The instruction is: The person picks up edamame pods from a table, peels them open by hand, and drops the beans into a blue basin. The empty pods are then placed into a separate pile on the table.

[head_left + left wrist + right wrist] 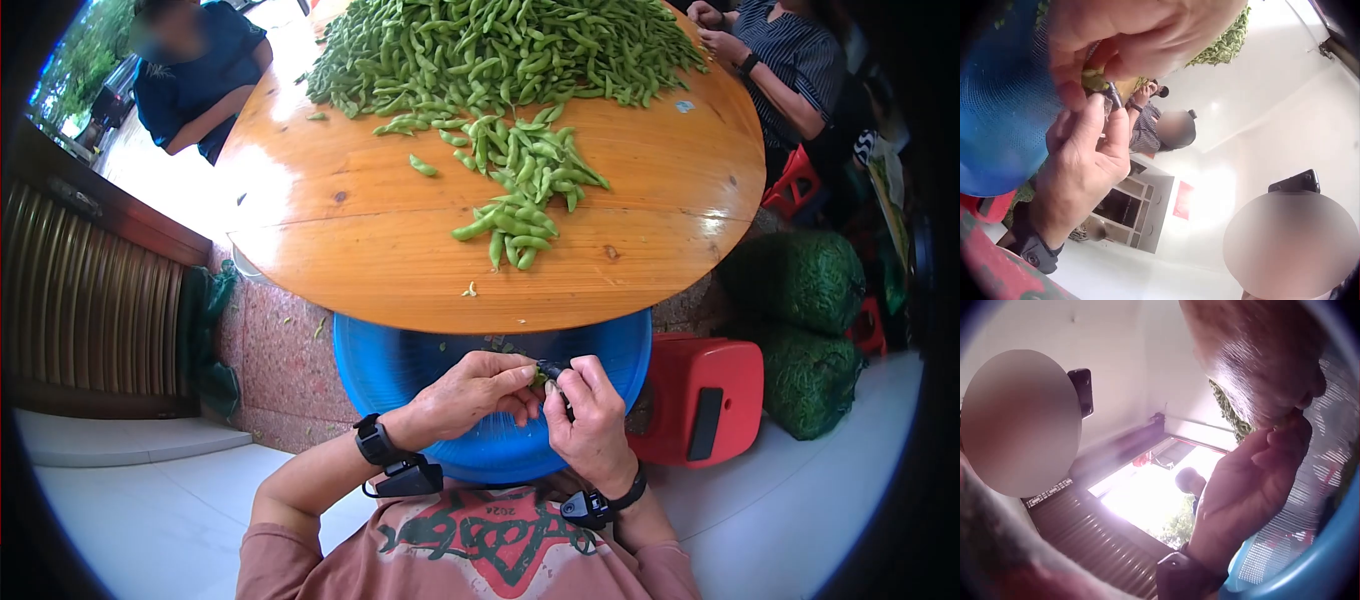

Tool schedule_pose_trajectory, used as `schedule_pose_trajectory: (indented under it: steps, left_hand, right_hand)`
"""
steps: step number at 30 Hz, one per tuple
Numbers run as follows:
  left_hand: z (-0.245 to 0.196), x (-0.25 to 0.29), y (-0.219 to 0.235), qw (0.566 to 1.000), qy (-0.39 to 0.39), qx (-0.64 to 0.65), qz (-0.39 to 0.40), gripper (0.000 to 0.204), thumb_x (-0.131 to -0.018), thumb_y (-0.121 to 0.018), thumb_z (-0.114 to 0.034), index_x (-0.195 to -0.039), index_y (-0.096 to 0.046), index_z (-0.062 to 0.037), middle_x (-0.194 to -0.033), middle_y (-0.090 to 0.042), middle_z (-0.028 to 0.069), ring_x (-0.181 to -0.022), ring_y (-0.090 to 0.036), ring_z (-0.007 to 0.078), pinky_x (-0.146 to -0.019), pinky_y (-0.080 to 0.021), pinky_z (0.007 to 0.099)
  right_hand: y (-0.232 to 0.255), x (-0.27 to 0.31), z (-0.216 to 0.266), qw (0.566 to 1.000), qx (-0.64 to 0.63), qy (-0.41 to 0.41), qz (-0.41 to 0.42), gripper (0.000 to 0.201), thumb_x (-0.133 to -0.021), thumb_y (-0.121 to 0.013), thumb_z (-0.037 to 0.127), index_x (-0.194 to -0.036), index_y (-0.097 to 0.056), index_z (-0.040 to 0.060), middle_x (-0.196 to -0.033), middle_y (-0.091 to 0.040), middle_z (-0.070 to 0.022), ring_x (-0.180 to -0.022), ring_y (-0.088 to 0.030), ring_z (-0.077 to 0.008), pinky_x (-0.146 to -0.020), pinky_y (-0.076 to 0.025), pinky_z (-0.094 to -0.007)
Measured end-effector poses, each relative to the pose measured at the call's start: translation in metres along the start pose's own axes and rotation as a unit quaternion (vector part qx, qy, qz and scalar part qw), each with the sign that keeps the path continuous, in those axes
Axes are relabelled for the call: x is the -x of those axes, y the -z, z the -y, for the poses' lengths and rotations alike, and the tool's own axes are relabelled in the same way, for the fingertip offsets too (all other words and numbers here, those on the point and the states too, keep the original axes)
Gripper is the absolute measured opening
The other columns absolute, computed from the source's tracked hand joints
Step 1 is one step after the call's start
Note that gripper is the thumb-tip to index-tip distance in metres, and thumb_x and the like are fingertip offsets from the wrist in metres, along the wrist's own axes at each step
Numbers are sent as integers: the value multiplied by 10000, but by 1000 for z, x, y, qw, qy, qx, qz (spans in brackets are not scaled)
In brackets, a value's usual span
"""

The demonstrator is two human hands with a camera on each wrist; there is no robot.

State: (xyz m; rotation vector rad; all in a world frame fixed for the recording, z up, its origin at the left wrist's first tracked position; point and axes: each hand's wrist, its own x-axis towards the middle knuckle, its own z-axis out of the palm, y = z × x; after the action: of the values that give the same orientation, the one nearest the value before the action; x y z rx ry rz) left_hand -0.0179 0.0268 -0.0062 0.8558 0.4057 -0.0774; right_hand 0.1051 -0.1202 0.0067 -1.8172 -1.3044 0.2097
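Close together over the blue basin, both hands work on a green soybean pod. The left hand pinches the pod between thumb and fingers. A small black tool sits in the grip of the right hand, its end right at the pod; I cannot tell what kind of tool it is. Fingers cover most of the pod in the head view. In the right wrist view the two hands overlap and hide what they hold.
A wooden table bears a big heap of soybean pods and a smaller cluster nearer its edge. A red stool stands right of the basin, beside full green net sacks. Two people sit across the table.
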Motion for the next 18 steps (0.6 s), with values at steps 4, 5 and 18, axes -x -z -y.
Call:
schedule_pose_trajectory:
  steps: [4, 5, 18]
  left_hand:
    - [4, 1, -9, 999, -10, 1, -36, 314, -1090, -454, -243, -1105, -620, 23, -937, -637, 44, -788, -604, 109, -696, -517, 259]
    - [5, 1, -11, 999, -19, 16, -47, 302, -1089, -448, -230, -1084, -617, 20, -916, -628, 37, -771, -596, 106, -685, -507, 259]
    - [14, 0, -11, 997, -27, 66, -35, 232, -1050, -450, -131, -1162, -611, -6, -972, -606, 15, -797, -547, 101, -719, -490, 277]
  right_hand:
    - [-4, 1, 2, 1000, 15, 18, -14, 124, -833, -664, -52, -935, -600, -22, -954, -537, -174, -742, -622, -360, -622, -523, -432]
    - [-6, 2, 1, 999, 24, 16, -25, 125, -832, -660, -53, -935, -594, -24, -953, -538, -176, -741, -621, -362, -622, -523, -431]
    - [-14, 3, 6, 999, 28, 17, -38, 130, -843, -641, -56, -962, -597, -27, -967, -545, -170, -766, -636, -347, -636, -539, -416]
